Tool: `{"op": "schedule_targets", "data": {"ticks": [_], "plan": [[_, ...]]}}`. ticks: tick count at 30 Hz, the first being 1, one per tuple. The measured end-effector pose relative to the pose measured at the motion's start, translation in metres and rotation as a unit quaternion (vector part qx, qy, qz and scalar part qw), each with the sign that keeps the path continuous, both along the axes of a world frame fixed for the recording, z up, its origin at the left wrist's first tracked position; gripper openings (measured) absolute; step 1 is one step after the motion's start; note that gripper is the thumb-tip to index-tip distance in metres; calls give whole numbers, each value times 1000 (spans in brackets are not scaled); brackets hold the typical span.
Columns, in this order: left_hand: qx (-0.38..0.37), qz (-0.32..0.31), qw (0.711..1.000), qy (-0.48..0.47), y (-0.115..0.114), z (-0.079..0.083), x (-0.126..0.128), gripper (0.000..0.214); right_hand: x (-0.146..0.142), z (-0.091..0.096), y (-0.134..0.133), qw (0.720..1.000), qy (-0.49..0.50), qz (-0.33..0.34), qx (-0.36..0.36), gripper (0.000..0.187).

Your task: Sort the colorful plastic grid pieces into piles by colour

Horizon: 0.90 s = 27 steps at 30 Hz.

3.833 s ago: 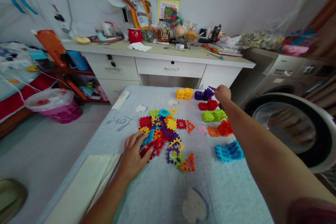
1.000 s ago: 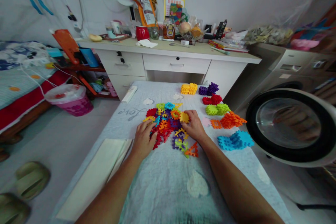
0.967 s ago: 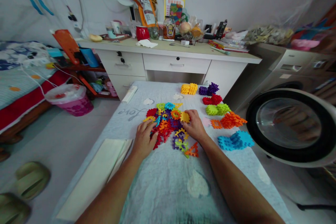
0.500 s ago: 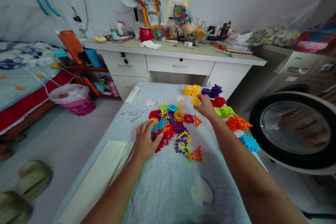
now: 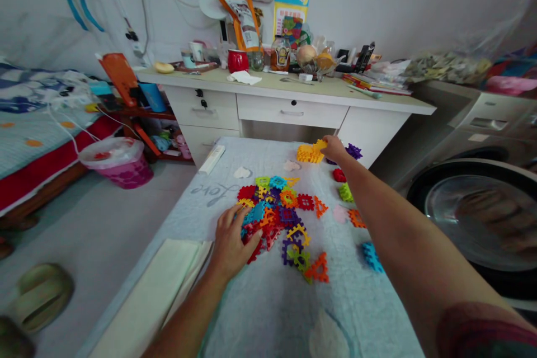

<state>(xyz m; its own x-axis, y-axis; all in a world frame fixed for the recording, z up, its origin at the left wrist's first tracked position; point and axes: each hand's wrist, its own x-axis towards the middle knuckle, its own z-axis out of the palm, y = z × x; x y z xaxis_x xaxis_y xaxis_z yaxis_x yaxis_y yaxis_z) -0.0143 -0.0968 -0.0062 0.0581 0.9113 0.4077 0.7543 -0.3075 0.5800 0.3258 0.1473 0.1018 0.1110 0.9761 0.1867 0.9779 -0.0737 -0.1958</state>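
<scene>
A mixed heap of colourful plastic interlocking pieces [image 5: 287, 215], some square and some triangular, lies in the middle of the cloth-covered table. My left hand [image 5: 231, 238] rests at the heap's left edge, fingers spread, touching red and blue pieces. At the far side, my right hand [image 5: 334, 148] pinches a yellow interlocking piece [image 5: 321, 145] at the right end of a yellow stack [image 5: 307, 154]. Nearer me along the right edge are purple [image 5: 354, 150], red [image 5: 339, 175], green [image 5: 346, 192], orange [image 5: 356, 218] and blue [image 5: 371, 257] groups, partly hidden by my right forearm.
A folded white cloth [image 5: 163, 279] lies along the table's left side, with a white box [image 5: 212, 160] farther back. Behind stands a cluttered desk [image 5: 289, 109]. A washing machine [image 5: 465, 128] with a round door is at right; a pink bin [image 5: 121, 165] stands at left.
My right hand has moved away from me and slightly right, bringing the yellow piece up to the yellow stack. My left hand stays at the heap. The view has shifted slightly.
</scene>
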Motion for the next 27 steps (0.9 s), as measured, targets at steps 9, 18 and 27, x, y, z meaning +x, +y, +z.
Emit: {"op": "schedule_targets", "data": {"ticks": [9, 18, 27], "plan": [[0, -15, 1000, 5, -1, 0, 0, 50, -1, -10, 25, 998, -44, -2, -35, 50], [16, -18, 1000, -7, 0, -3, 0, 51, -3, -15, 16, 998, 36, 24, 35, 48], [6, -6, 999, -43, -2, -1, 2, 53, -62, -42, -87, 967, 163, 189, 56, 33]]}}
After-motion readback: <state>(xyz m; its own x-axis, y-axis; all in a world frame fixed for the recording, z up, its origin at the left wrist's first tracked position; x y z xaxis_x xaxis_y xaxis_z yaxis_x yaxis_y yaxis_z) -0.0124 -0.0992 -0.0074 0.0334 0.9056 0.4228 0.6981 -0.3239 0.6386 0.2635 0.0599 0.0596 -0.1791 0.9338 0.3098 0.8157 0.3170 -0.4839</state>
